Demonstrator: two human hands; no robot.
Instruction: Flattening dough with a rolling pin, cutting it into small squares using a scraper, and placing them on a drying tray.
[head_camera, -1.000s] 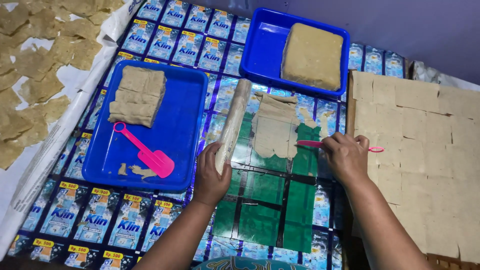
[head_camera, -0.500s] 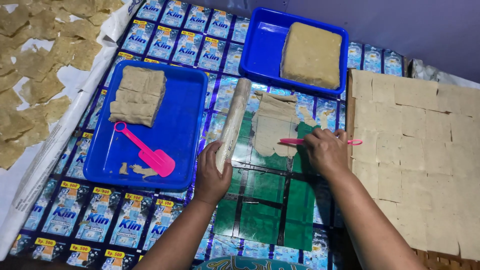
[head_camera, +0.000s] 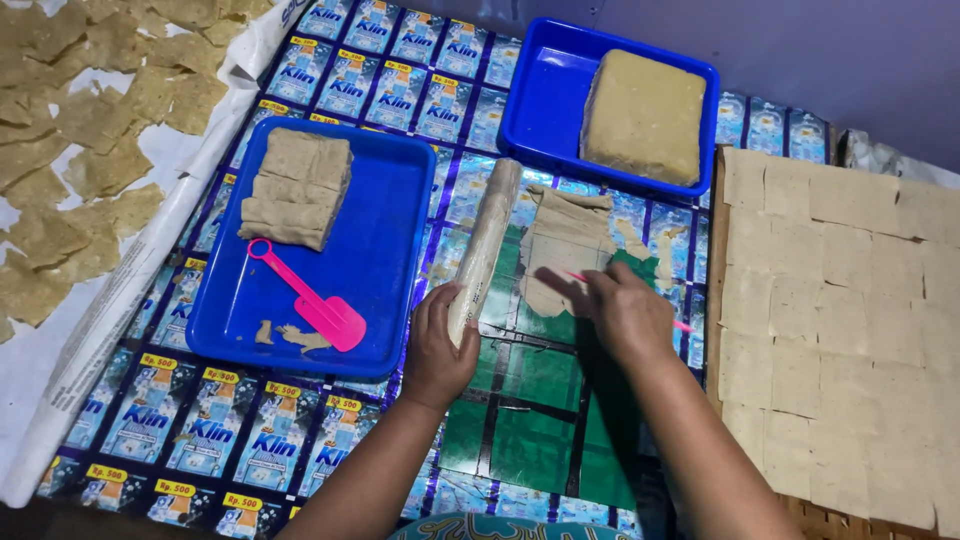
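Your left hand (head_camera: 437, 350) grips the lower end of the rolling pin (head_camera: 484, 250), which lies on the sachet-printed mat (head_camera: 270, 440). Your right hand (head_camera: 620, 312) pinches a thin pink tool (head_camera: 578, 276) over the flattened dough sheet (head_camera: 562, 245), between two blue trays (head_camera: 395, 260).

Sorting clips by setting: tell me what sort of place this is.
Probably a home cracker-making spot: a dough block in a blue tray, cut squares laid out beside it, a rolling pin in the left hand.
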